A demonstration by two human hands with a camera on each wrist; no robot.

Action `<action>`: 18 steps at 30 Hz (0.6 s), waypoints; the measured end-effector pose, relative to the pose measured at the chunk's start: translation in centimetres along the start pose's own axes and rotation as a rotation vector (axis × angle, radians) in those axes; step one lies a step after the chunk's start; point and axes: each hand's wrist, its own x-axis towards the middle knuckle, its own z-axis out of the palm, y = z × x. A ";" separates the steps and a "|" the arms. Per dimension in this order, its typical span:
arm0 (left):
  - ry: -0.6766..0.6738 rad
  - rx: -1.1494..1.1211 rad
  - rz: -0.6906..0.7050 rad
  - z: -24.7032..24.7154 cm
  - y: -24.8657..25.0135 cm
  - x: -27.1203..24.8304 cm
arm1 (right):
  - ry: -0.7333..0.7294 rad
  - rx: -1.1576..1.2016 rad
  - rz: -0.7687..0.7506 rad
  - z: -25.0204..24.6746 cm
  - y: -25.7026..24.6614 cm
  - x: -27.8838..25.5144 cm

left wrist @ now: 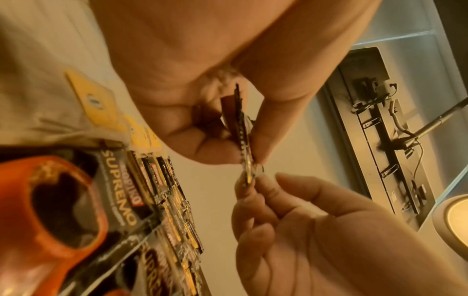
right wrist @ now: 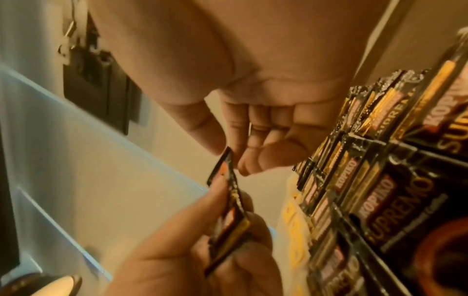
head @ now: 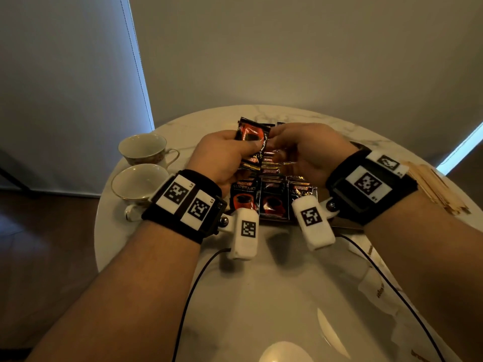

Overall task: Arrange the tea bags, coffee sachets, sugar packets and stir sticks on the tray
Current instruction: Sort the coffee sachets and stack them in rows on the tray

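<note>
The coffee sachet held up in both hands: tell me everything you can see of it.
The coffee sachet is a small, flat, glossy foil-like packet, black with an orange-red cup picture and gold trim, its end edge serrated. It is held above the rows of matching sachets lying flat below, touching none of them. The left hand pinches it between thumb and fingers; the right hand pinches its other edge. From the wrist views it shows edge-on, slightly bent.

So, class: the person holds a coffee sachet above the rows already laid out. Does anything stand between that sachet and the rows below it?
Nothing visible does. The left hand grips the coffee sachet and the right hand pinches its edge. Below it lie the rows of sachets, with only open air between.
</note>
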 end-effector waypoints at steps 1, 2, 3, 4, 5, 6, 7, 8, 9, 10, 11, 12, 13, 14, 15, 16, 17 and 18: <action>-0.027 0.003 0.003 0.1 -0.2 0.0 | -0.032 0.074 0.007 -0.3 0.0 -0.2; -0.050 0.010 0.004 0.3 -0.4 -0.1 | -0.060 0.074 0.001 -0.5 0.1 -0.3; -0.071 0.011 0.005 0.4 -0.5 -0.1 | -0.073 0.034 -0.018 -0.6 0.2 -0.3; -0.089 0.007 0.003 0.5 -0.6 -0.2 | -0.060 -0.005 -0.043 -0.7 0.3 -0.4; -0.099 0.006 -0.003 0.7 -0.6 -0.2 | -0.024 -0.010 -0.064 -0.8 0.4 -0.5; -0.101 0.002 -0.013 0.8 -0.6 -0.2 | 0.023 0.020 -0.074 -0.8 0.4 -0.6; -0.098 -0.018 -0.021 0.9 -0.6 -0.2 | 0.068 0.075 -0.073 -1.0 0.4 -0.6; -0.086 -0.056 -0.029 1.0 -0.5 -0.3 | 0.092 0.137 -0.066 -1.1 0.4 -0.8; -0.065 -0.105 -0.035 1.1 -0.4 -0.3 | 0.095 0.172 -0.051 -1.4 0.4 -0.8; -0.038 -0.155 -0.034 1.2 -0.3 -0.2 | 0.080 0.165 -0.027 -1.7 0.5 -0.9; -0.009 -0.197 -0.026 1.2 -0.3 -0.1 | 0.046 0.107 0.004 -2.1 0.5 -1.0; 0.017 -0.229 -0.015 1.3 -0.2 -0.1 | -0.004 0.006 0.034 -2.4 0.5 -1.1; 0.036 -0.249 -0.004 1.3 -0.2 -0.1 | -0.063 -0.113 0.053 -2.7 0.5 -1.2; 0.044 -0.255 0.006 1.4 -0.2 -0.1 | -0.114 -0.220 0.055 -3.0 0.5 -1.3; 0.043 -0.241 0.013 1.5 -0.3 -0.1 | -0.141 -0.292 0.034 -3.1 0.5 -1.3; 0.032 -0.215 0.018 1.5 -0.3 -0.1 | -0.145 -0.321 -0.011 -3.1 0.5 -1.4; 0.014 -0.180 0.024 1.6 -0.3 -0.3 | -0.126 -0.314 -0.069 -3.0 0.4 -1.4; -0.005 -0.141 0.033 1.6 -0.3 -0.4 | -0.089 -0.297 -0.125 -2.9 0.3 -1.4</action>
